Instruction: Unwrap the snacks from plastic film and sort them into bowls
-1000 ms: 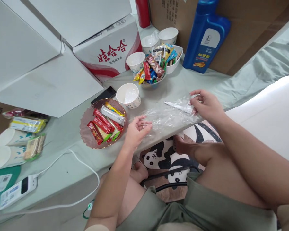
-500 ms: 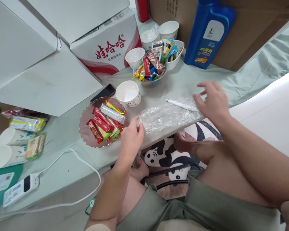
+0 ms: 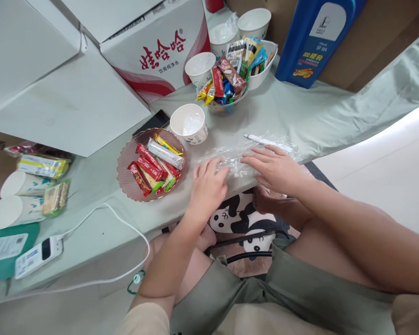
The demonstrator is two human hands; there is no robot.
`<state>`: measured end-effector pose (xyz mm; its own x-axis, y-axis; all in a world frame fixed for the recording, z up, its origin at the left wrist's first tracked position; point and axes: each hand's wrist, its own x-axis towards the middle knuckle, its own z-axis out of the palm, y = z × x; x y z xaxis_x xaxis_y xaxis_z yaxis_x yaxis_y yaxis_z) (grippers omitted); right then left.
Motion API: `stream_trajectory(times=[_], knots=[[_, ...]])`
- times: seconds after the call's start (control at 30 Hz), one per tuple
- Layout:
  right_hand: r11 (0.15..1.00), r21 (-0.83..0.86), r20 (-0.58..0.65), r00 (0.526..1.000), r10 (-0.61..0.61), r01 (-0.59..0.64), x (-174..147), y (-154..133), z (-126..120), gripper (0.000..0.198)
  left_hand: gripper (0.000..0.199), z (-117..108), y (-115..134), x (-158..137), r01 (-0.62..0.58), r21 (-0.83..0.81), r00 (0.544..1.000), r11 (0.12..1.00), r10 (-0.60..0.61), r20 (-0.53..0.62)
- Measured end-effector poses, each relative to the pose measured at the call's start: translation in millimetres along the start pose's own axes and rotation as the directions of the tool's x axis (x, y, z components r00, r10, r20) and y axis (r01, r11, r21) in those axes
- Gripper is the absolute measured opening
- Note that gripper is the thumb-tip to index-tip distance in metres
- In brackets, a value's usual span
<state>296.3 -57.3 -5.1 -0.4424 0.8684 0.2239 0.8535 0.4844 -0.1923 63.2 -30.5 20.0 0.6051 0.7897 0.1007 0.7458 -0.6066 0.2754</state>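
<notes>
A sheet of clear plastic wrap (image 3: pixel 238 162) lies crinkled near the table's front edge. My left hand (image 3: pixel 209 186) rests at its left end, fingers bent and apart. Over the wrap's right part my right hand (image 3: pixel 274 168) lies with its fingers stretched out to the left. A slim white pen-like stick (image 3: pixel 265 141) lies on the wrap beyond my right fingers. Left of my left hand stands a pinkish scalloped plate (image 3: pixel 126 171) of wrapped snack bars (image 3: pixel 150 168). A white paper bowl (image 3: pixel 189 124) with clear plastic inside stands behind the wrap.
A clear bowl (image 3: pixel 226 108) heaped with wrapped snacks stands farther back, near more paper bowls (image 3: pixel 199 69). A blue bottle (image 3: pixel 312 51) and a white carton (image 3: pixel 160 60) line the back. At left, a white power bank (image 3: pixel 38 257) trails a cable (image 3: pixel 129 228).
My right hand has come left and down from above the wrap's right end onto the wrap. My left hand has shifted slightly right. The view has tilted slightly.
</notes>
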Motion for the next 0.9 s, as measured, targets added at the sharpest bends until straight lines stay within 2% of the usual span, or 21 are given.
stream_trajectory(times=[0.07, 0.17, 0.23, 0.3, 0.37, 0.43, 0.5, 0.53, 0.6, 0.67, 0.73, 0.8, 0.87, 0.9], knots=[[0.999, -0.014, 0.008, 0.999, 0.036, -0.036, 0.7, 4.8, 0.5, 0.051, 0.031, -0.2, -8.4, 5.0, 0.046, -0.037, 0.999, 0.998, -0.047, -0.007], [0.995, 0.033, 0.014, 0.996, 0.089, -0.089, 2.4, 13.5, -4.4, 0.044, 0.024, -14.8, -15.1, 8.5, 0.155, -0.158, 0.983, 0.975, -0.168, -0.073], [0.98, 0.131, -0.009, 0.988, 0.153, -0.15, 3.4, 19.5, -12.9, 0.033, 0.024, -29.0, -16.8, 8.5, 0.219, -0.263, 0.96, 0.94, -0.256, -0.117], [0.917, 0.312, -0.043, 0.96, 0.275, -0.249, 4.4, 23.9, -24.5, 0.022, 0.023, -41.9, -19.0, 7.8, 0.273, -0.424, 0.937, 0.863, -0.339, -0.087], [0.755, 0.557, -0.057, 0.892, 0.449, -0.345, 6.2, 25.5, -36.1, 0.016, 0.021, -51.3, -23.2, 7.4, 0.35, -0.62, 0.914, 0.702, -0.4, 0.063], [0.51, 0.781, -0.025, 0.797, 0.603, -0.361, 10.1, 24.8, -44.0, 0.02, 0.021, -56.8, -30.2, 7.0, 0.437, -0.747, 0.888, 0.501, -0.372, 0.27], [0.276, 0.907, 0.041, 0.719, 0.694, -0.318, 16.1, 22.9, -47.1, 0.024, 0.026, -59.5, -39.5, 6.3, 0.511, -0.778, 0.859, 0.365, -0.241, 0.451], [0.184, 0.937, 0.079, 0.691, 0.718, -0.298, 19.4, 21.9, -47.4, 0.024, 0.03, -60.5, -44.9, 5.6, 0.537, -0.776, 0.841, 0.329, -0.142, 0.522], [0.06, 0.954, 0.156, 0.656, 0.738, -0.294, 25.4, 19.8, -46.8, 0.024, 0.037, -63.3, -55.8, 4.0, 0.559, -0.77, 0.8, 0.308, 0.041, 0.598], [0.0, 0.944, 0.228, 0.651, 0.724, -0.331, 29.1, 16.6, -46.6, 0.024, 0.041, -67.8, -63.7, 2.5, 0.527, -0.783, 0.805, 0.331, 0.1, 0.584], [-0.008, 0.925, 0.285, 0.678, 0.677, -0.381, 30.9, 11.0, -47.2, 0.024, 0.048, -72.4, -64.1, 2.0, 0.468, -0.808, 0.855, 0.358, 0.05, 0.516], [0.004, 0.911, 0.322, 0.715, 0.62, -0.413, 32.8, 2.6, -47.8, 0.025, 0.06, -73.3, -54.3, 3.0, 0.422, -0.831, 0.893, 0.361, -0.008, 0.45], [0.002, 0.906, 0.35, 0.75, 0.562, -0.424, 36.3, -5.9, -47.1, 0.028, 0.067, -67.6, -36.9, 5.4, 0.41, -0.837, 0.904, 0.363, -0.041, 0.426], [-0.012, 0.907, 0.36, 0.763, 0.536, -0.42, 38.5, -9.0, -46.0, 0.03, 0.063, -62.5, -27.7, 6.8, 0.415, -0.831, 0.903, 0.37, -0.059, 0.425]])
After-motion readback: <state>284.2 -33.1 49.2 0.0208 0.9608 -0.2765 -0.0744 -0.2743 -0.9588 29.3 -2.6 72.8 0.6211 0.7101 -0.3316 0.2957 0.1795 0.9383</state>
